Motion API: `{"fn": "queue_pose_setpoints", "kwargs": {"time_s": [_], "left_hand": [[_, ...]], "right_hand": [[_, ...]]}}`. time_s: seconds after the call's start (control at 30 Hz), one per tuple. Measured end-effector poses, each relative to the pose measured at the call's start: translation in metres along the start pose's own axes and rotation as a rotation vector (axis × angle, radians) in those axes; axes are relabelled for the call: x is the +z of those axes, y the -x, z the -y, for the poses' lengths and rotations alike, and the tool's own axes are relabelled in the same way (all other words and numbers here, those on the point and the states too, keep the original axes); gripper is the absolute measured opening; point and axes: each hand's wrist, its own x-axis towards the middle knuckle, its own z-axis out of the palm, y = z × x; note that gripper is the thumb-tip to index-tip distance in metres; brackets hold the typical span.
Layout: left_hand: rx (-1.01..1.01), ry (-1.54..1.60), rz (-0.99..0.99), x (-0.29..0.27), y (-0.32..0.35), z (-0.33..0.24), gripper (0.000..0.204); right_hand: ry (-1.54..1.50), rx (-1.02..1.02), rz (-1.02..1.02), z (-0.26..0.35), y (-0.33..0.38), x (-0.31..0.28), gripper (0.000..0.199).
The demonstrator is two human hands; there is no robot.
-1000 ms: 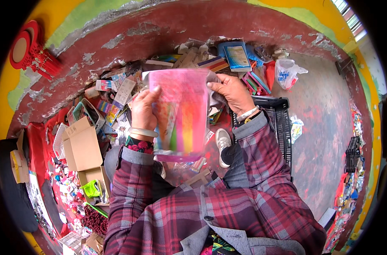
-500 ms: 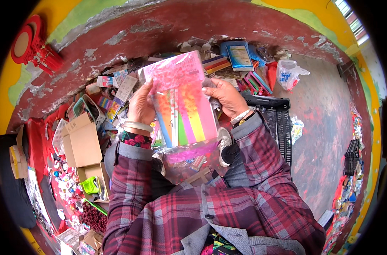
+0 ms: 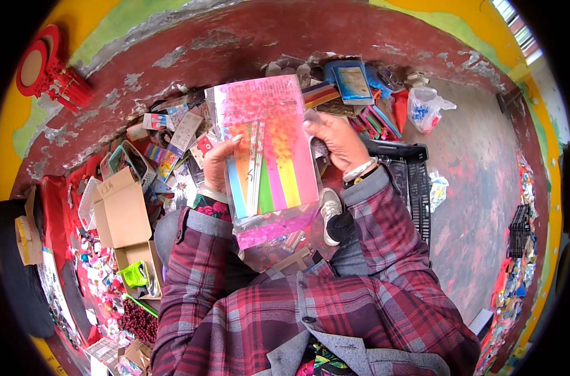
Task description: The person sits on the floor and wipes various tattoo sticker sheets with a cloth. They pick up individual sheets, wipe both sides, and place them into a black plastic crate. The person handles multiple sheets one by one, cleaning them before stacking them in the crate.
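Observation:
A clear plastic packet of coloured paper strips (image 3: 291, 178) is held up in front of me. Its upper part is pink with red specks, and thin white sticks stand along its front. My left hand (image 3: 218, 164) grips the packet's left edge, thumb on the front and fingers hidden behind. At the right edge, my right hand (image 3: 340, 144) pinches it, with a greyish scrap I cannot make out by the thumb. A pink-purple sheet (image 3: 266, 235) shows below the packet's lower end.
Piled papers and packets (image 3: 172, 135) lie along the wall. An opened cardboard box (image 3: 125, 210) is at left, near a white basket (image 3: 89, 202). A black plastic crate (image 3: 416, 182) stands right of my legs, and a white plastic bag (image 3: 428, 109) lies beyond it.
The packet has straightened a little, its top moving slightly right. My left hand has shifted lower, with its thumb further over the packet's front. The right hand stays at the right edge.

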Motion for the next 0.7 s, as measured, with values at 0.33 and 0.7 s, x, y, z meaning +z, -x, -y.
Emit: {"fn": "queue_pose_setpoints", "kwargs": {"time_s": [0.33,0.7], "left_hand": [[0.024,-0.031,0.019,-0.007,-0.008,0.005,0.019],[0.132,-0.297,0.018,0.001,-0.010,0.039,0.031]], "right_hand": [[0.024,-0.577,-0.167,0.064,0.032,0.018,0.029],[-0.037,-0.390,-0.105,0.015,0.009,0.041,0.035]]}}
